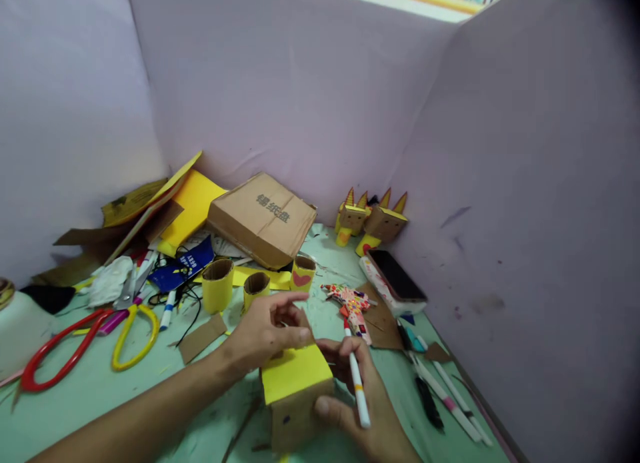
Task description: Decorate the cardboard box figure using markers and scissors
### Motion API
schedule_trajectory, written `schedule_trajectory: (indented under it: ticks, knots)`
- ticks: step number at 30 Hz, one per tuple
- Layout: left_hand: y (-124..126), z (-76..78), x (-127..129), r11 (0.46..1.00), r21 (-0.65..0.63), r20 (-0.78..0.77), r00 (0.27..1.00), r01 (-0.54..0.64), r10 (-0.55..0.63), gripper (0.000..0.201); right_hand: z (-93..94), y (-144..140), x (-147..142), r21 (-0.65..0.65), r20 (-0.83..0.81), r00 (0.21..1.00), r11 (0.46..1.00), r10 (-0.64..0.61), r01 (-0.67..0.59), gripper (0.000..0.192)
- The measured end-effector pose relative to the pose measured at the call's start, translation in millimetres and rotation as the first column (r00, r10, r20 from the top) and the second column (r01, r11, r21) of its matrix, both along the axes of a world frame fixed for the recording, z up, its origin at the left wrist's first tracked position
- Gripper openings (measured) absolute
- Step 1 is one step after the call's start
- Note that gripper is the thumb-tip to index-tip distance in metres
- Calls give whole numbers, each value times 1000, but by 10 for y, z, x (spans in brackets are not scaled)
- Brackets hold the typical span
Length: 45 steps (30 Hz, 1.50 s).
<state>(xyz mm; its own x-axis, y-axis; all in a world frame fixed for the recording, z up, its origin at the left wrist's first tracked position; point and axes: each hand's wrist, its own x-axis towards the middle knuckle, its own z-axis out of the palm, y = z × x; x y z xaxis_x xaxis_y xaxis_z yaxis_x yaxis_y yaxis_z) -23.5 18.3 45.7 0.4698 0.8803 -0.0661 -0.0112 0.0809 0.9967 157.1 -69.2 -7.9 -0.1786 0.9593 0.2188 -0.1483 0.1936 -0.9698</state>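
A small cardboard box [295, 420] with a yellow top and a dark dot on its near side sits low in the middle of the head view. My right hand [370, 396] grips its right side, thumb on the near face. A white marker [359, 390] with a red tip and an orange band is tucked between that hand's fingers. Over the box's far top edge, my left hand [267, 330] has its fingers curled and thumb out, around a small brown cardboard piece [307, 324]. Whether that piece is joined to the box is hidden.
Yellow cardboard tubes [218, 288] stand behind my left hand. Red-handled scissors [65, 353] lie left, near a yellow handle loop [135, 338]. A flat carton [265, 216] and two horned cardboard figures [385, 224] are at the back. A phone [397, 276] and several pens [427, 396] lie right.
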Motion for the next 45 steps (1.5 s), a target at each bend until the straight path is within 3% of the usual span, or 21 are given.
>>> schedule_trajectory:
  ticks: [3, 9, 12, 15, 18, 21, 25, 27, 29, 31, 33, 37, 40, 43, 45]
  knots:
    - [-20, -72, -48, 998, -7, 110, 992, -57, 58, 84, -82, 25, 53, 1, -13, 997, 997, -81, 81, 39]
    - [-201, -60, -53, 977, -186, 327, 932, -100, 158, 75, -20, 52, -65, -27, -123, 987, 994, 105, -109, 65]
    - [-239, -20, -12, 959, -264, 432, 877, -99, 210, 76, 63, 66, -143, -20, -158, 963, 975, 217, -223, 64]
    - [-240, 14, -6, 951, -288, 451, 859, -116, 241, 75, 37, 75, -161, -15, -146, 960, 969, 240, -245, 62]
    - [-210, -23, -91, 947, -287, 439, 859, -144, 264, 73, -79, 87, -147, -5, -167, 971, 985, 169, -173, 67]
    - [-158, -215, -232, 971, -190, 404, 890, -142, 209, 68, -182, 110, -132, -19, -168, 986, 1000, -19, 16, 69]
    - [-190, -496, -285, 993, -111, 377, 922, -51, 89, 85, -254, 136, -132, -28, -92, 966, 970, -244, 242, 70]
    - [-289, -503, -220, 996, -87, 404, 915, 32, 6, 90, -285, 135, -135, 5, -43, 966, 967, -255, 256, 71]
    - [-410, -428, -138, 978, -33, 463, 871, 204, -166, 89, -309, 121, -131, 52, 25, 970, 969, -243, 241, 70]
    - [-509, -341, -81, 974, -30, 460, 868, 224, -185, 81, -316, 96, -112, 95, 80, 969, 970, -233, 225, 64]
    - [-563, -297, -66, 982, -67, 449, 884, 178, -130, 77, -303, 70, -75, 112, 94, 965, 966, -244, 233, 55]
    - [-578, -324, -93, 986, -118, 437, 898, 117, -54, 77, -205, 74, 61, 16, -21, 933, 933, -360, 360, 41]
    - [-577, -339, -97, 985, -133, 420, 906, 112, -46, 78, 8, 161, 185, -15, -124, 861, 869, -493, 495, 50]
    - [-580, -321, -91, 986, -126, 425, 904, 112, -49, 74, 329, 289, 231, 81, -168, 831, 833, -530, 547, 64]
    - [-579, -300, -87, 986, -122, 426, 903, 115, -53, 69, 504, 362, 192, 178, -148, 856, 838, -496, 516, 66]
